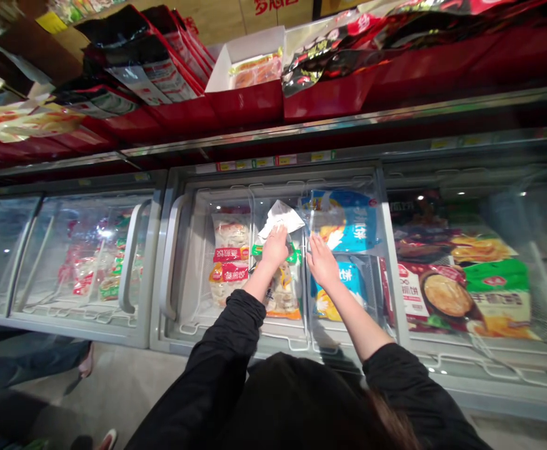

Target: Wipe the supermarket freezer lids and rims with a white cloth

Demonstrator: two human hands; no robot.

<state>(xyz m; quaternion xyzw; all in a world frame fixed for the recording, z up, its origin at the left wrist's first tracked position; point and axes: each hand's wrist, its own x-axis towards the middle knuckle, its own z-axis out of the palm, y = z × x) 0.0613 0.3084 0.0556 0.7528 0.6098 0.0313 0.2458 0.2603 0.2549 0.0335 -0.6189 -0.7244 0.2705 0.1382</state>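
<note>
My left hand (276, 247) presses a crumpled white cloth (282, 217) under its fingertips, over the middle of the freezer's clear lid (277, 181). Whether the cloth is fabric or paper I cannot tell. My right hand (322, 261) rests with fingers stretched out, close to the lid's surface, and holds nothing. Below the hands are blue food bags (355, 222) on the right, bags with a green and orange print (285, 290) in the middle, and red and white bags (230, 253) on the left. Part of the middle bags is hidden by my left hand and arm.
A grey handle (172, 256) runs along the lid's left side. More freezer compartments with bagged food (498, 284) adjoin both sides. Above, a red shelf (249, 111) carries packets and a white carton (249, 47). A person's leg (34, 365) shows at lower left.
</note>
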